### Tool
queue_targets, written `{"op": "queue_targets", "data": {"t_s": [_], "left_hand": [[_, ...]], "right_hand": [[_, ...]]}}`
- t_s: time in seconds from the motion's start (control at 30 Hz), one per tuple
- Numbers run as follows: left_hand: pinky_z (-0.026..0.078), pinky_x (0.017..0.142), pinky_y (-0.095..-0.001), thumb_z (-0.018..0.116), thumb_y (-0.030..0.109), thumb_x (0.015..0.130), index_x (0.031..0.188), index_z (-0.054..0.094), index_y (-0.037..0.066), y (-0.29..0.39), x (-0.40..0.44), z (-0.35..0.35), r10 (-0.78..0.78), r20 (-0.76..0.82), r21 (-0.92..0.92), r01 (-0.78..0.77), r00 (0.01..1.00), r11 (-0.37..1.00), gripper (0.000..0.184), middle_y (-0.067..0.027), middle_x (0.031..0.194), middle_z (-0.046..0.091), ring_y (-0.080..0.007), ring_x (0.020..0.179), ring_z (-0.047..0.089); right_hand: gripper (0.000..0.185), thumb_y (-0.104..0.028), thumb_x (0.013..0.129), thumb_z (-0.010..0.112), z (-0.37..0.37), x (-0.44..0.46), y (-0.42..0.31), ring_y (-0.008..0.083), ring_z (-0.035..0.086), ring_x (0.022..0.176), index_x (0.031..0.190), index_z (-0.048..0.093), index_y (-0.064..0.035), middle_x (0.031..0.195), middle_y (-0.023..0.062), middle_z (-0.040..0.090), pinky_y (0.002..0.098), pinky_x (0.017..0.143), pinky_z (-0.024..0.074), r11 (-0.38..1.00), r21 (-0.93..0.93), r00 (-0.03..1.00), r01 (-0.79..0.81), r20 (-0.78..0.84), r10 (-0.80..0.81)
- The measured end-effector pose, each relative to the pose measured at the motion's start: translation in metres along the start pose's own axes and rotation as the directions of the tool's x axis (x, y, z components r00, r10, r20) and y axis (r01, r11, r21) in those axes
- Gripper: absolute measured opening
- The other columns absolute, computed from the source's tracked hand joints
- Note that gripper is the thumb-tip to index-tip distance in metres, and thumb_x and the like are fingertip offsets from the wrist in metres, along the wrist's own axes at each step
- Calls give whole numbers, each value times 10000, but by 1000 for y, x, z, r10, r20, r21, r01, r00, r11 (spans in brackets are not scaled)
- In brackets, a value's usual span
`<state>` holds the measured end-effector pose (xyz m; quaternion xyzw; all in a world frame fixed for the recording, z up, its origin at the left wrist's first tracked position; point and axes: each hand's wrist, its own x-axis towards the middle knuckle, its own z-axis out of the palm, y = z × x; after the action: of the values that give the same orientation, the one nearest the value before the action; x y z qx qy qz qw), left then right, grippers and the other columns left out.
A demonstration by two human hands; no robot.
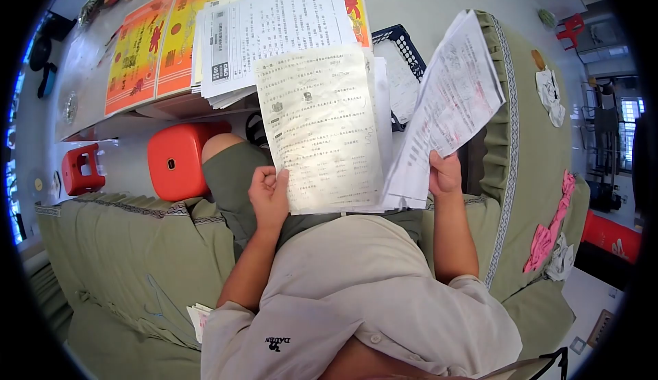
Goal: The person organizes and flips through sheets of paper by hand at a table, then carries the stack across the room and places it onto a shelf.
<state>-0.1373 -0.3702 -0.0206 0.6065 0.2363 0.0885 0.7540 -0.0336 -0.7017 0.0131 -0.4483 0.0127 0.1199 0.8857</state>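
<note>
My left hand (269, 195) pinches the lower left edge of a printed worksheet (322, 126), cream-coloured, with pencil marks on it. My right hand (445, 174) grips the lower edge of a folded bundle of papers (456, 89) with red and dark marks, tilted to the right. The bundle's lower left part meets the worksheet's right side. Beyond the worksheet, a stack of printed papers (236, 37) lies on the table, partly covered by the worksheet's top edge.
Red and orange printed sheets (192, 27) lie on the table (79, 95). Beside it are a dark blue basket (404, 47) holding papers, a red stool (177, 164) and a smaller red stool (83, 169). Pink cloth (548, 233) lies on the green-covered sofa (137, 243).
</note>
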Motion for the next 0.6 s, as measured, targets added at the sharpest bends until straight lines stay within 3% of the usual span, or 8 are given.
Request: {"op": "queue_targets", "data": {"t_s": [0.07, 0.27, 0.3, 0.4, 0.6], "left_hand": [[471, 719, -189, 588, 3, 901, 967, 509, -38, 3, -2, -4, -28, -1, 68, 28, 1000, 997, 111, -112, 914, 662, -85, 783, 603], [461, 758, -198, 579, 14, 912, 966, 544, -54, 18, -6, -4, 201, -115, 90, -191, 973, 977, 94, -103, 954, 652, -86, 838, 593], [472, 720, -200, 587, 13, 907, 944, 547, -64, 18, -7, -10, 197, -150, 97, -184, 969, 978, 95, -79, 891, 658, -83, 792, 601], [468, 731, -199, 600, 21, 903, 942, 559, -58, 35, -12, -27, 121, -179, 183, -87, 976, 979, 98, -85, 898, 665, -85, 788, 598], [468, 734, -203, 613, 18, 895, 987, 570, -61, 39, -7, -40, 66, -162, -2, -67, 985, 998, 128, -92, 897, 665, -81, 772, 592]], "right_hand": [[609, -19, 826, 651, 3, 1, -1, 277, 539, 1183, 1370, 378, 6, 1330, 132, 516, 412, 1011, 438, 998, 57, 1000, -21, 18, 20], [591, -5, 825, 637, -3, 2, 0, 286, 553, 1165, 1361, 390, 1, 1312, 139, 528, 423, 994, 458, 994, 106, 1000, -29, 12, 27], [587, -3, 826, 635, -4, 2, 0, 288, 556, 1161, 1360, 391, 1, 1310, 140, 529, 424, 990, 462, 993, 110, 1000, -29, 13, 28], [611, 11, 808, 659, -7, 3, 2, 293, 531, 1191, 1358, 394, -3, 1321, 148, 522, 427, 1016, 432, 992, 124, 999, -35, 12, 33], [588, -41, 822, 659, 4, 7, 2, 264, 592, 1093, 1350, 403, 0, 1261, 121, 556, 403, 934, 500, 995, 94, 998, -36, 48, 31]]}}
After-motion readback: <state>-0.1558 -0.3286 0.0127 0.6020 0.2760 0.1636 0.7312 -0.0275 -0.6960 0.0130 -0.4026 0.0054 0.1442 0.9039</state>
